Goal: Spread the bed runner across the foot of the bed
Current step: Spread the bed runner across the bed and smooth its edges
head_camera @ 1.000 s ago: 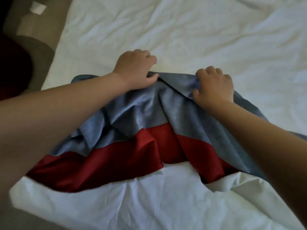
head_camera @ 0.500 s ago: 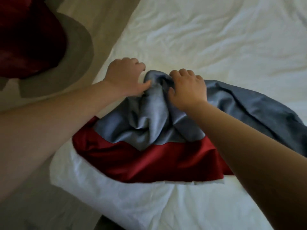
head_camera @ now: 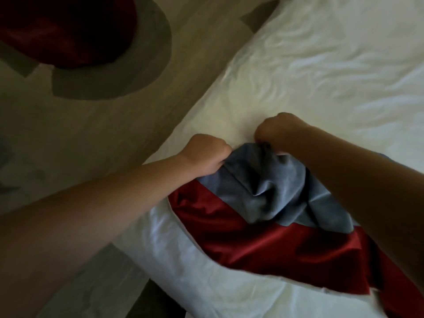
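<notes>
The bed runner [head_camera: 270, 198], grey-blue with a shiny red band, lies bunched near the left corner of the white bed [head_camera: 321, 72]. My left hand [head_camera: 204, 154] grips the runner's grey far edge at its left end, fingers curled under. My right hand [head_camera: 280, 131] pinches the same grey edge a short way to the right, fist closed around a fold. The cloth between both hands is crumpled into folds. My right forearm hides the runner's right part.
The white sheet is wrinkled. Beige floor with darker patches [head_camera: 91, 111] lies to the left of the bed's edge. A dark red round object [head_camera: 68, 31] on a grey base sits on the floor at top left.
Both hands have carried the runner's grey edge leftwards toward the bed's left edge and closed tighter on it. The view has swung left, showing more floor.
</notes>
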The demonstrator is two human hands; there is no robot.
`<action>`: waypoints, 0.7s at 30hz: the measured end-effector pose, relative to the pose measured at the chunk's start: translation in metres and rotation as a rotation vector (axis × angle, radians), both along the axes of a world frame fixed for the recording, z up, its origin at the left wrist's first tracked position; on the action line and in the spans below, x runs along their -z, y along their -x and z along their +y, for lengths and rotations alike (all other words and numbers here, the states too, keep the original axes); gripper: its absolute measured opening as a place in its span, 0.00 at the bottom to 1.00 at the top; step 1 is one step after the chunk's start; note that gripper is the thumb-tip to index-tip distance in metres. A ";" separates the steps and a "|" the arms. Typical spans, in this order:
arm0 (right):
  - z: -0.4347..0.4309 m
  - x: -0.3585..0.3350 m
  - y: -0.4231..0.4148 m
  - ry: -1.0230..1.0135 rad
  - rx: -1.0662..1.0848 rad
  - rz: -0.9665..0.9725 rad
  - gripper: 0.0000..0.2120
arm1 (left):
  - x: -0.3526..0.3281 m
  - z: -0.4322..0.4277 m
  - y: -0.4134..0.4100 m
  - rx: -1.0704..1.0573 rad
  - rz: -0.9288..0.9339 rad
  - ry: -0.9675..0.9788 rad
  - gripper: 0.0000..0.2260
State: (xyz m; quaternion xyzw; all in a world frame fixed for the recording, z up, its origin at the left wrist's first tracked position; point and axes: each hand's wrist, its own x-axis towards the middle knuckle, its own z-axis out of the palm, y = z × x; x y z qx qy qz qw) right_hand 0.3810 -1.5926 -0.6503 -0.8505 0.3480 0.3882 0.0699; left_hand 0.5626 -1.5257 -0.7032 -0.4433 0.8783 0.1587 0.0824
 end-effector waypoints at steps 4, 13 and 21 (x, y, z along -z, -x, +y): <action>-0.024 -0.002 -0.008 0.106 0.285 -0.132 0.11 | -0.005 -0.023 -0.031 -0.074 -0.040 0.028 0.07; -0.053 -0.001 -0.016 0.527 0.760 -0.495 0.14 | -0.009 -0.038 -0.141 -0.395 -0.003 0.123 0.09; -0.052 0.004 -0.072 0.319 0.493 -0.490 0.10 | 0.005 -0.010 -0.136 -0.529 0.102 0.094 0.10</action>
